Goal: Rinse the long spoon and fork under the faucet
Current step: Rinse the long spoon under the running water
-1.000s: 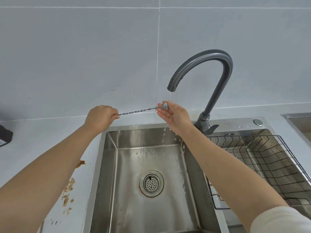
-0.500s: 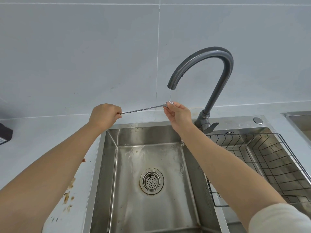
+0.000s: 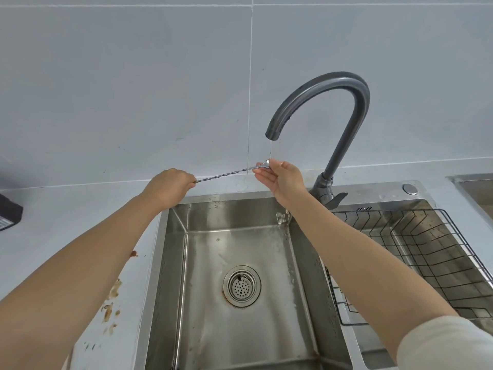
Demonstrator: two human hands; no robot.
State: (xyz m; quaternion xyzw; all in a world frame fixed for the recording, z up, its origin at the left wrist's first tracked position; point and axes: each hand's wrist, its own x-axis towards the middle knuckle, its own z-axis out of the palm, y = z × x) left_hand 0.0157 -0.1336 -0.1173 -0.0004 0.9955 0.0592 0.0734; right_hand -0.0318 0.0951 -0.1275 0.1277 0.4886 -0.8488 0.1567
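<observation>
A long metal utensil with a twisted stem (image 3: 226,174) stretches almost level above the back of the sink. My left hand (image 3: 169,186) is closed around its left end, which is hidden in the fist. My right hand (image 3: 280,177) pinches its spoon end between thumb and fingers, right under the spout of the dark grey faucet (image 3: 344,124). A thin stream of water falls from the spout onto that end. I cannot tell whether a separate fork is in view.
The steel sink (image 3: 176,263) with its round drain strainer (image 3: 242,285) lies below. A black wire rack (image 3: 426,252) sits in the right basin. Brown stains mark the counter at left (image 3: 112,303). A dark object (image 3: 9,212) rests at the far left.
Both hands have held the utensil throughout. A thin stream began running from the spout, and my right hand has shifted the spoon end up under it.
</observation>
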